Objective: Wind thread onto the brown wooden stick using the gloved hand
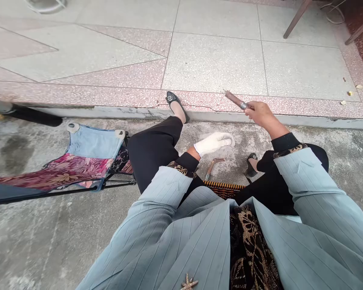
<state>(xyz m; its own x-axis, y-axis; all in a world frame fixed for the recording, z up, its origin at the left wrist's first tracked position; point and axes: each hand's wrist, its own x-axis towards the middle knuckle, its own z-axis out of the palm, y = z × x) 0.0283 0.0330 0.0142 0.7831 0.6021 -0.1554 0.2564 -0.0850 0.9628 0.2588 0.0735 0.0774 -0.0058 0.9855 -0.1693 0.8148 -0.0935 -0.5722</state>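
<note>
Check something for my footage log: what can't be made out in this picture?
All in the head view:
Left hand: whatever lies under its palm, hidden by the hand itself.
Brown rod: near end, covered by the right hand.
Wicker piece: mostly hidden by clothing.
Black-handled object: blurred, cut off by left edge.
White object: cut off by top edge.

The glove (pixel 214 143) is matt knitted cloth; the brush (pixel 236 100) looks like rough brown wood bound in shiny metal. The jacket (pixel 169 201) is matt pinstriped cloth, the floor (pixel 214 60) smooth speckled stone, and the lower ground (pixel 93 225) rough grey concrete.
</note>
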